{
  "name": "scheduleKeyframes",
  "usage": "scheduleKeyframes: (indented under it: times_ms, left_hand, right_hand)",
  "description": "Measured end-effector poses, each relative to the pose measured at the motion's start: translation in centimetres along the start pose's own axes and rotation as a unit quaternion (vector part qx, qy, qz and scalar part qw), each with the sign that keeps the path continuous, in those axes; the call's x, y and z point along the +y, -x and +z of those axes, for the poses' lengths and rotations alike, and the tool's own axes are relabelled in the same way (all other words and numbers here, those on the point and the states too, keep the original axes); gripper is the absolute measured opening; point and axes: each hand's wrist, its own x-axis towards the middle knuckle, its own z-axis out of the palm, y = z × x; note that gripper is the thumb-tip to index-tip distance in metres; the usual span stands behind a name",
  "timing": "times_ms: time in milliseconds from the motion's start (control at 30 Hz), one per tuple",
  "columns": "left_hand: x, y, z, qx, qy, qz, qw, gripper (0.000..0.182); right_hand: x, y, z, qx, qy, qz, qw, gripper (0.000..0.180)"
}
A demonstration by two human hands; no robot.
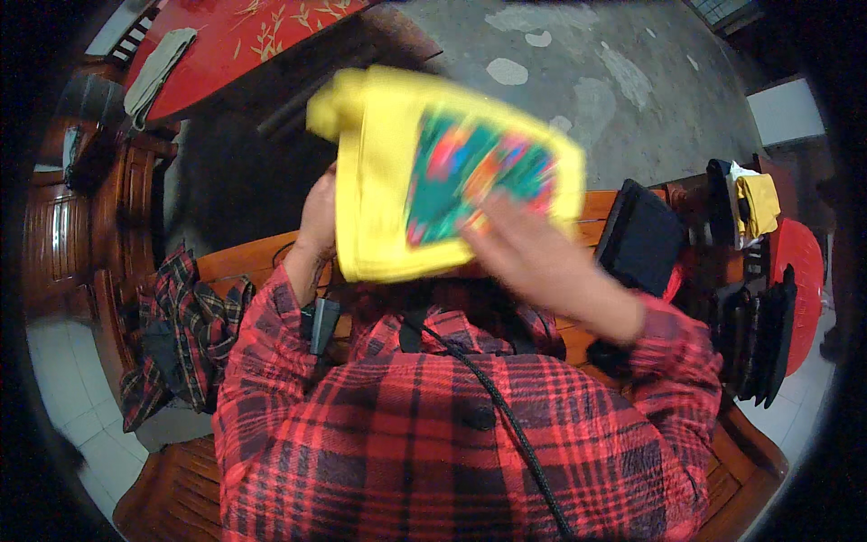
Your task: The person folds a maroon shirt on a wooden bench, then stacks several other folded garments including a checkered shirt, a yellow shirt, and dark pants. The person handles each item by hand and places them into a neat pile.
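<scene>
A folded yellow cloth garment [379, 176] with a green, multicoloured printed panel is held up in front of my chest, blurred by motion. My left hand [320, 213] grips its left side from behind; the fingers are hidden by the cloth. On the printed panel rests my right hand [521, 244], its fingers laid over the lower right part; the hand is blurred.
Crumpled plaid clothing [193, 325] lies on the wooden bench [230, 261] at left. To the right are a black folded item [640, 234] and a folded yellow garment [758, 203] on a pile. A red table [223, 51] bearing a pale folded cloth [159, 74] stands upper left.
</scene>
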Motion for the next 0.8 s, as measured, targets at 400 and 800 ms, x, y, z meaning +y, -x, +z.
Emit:
scheduleKeyframes:
  times_ms: [400,800]
  left_hand:
    - [4.2,1.3,3.0,0.103,-0.363,0.073,0.923,0.061]
    - [-0.2,1.2,10.1,-0.119,-0.737,0.219,0.628,0.068]
  right_hand:
    - [-2.1,1.8,6.1,-0.016,-0.064,0.034,0.997,0.045]
    - [1.5,0.3,7.8,0.084,-0.098,0.181,0.975,0.058]
